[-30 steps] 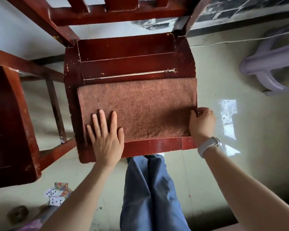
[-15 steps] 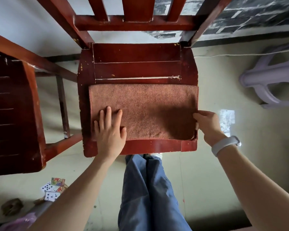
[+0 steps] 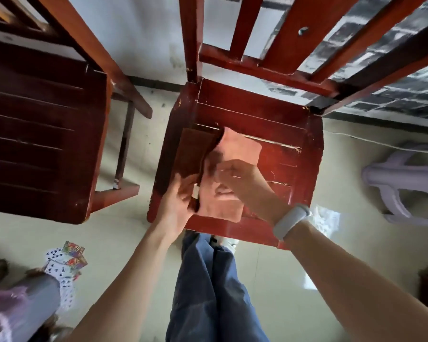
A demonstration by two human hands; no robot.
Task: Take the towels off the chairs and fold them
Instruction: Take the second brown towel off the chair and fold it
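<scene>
Right hand (image 3: pixel 237 178) now swings towel (image 3: pixel 223 193) half over leftward, gripping it; left hand (image 3: pixel 177 201) grips blurred near edge on chair (image 3: pixel 294 169).

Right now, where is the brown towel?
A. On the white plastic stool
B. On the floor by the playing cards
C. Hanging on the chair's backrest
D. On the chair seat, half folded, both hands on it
D: the towel lies on the chair seat, its right part turned leftward by the right hand, the left hand at its left edge.

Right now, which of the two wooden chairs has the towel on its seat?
The right-hand wooden chair, where both hands fold the reddish-brown towel; the left chair's dark seat is bare.
</scene>
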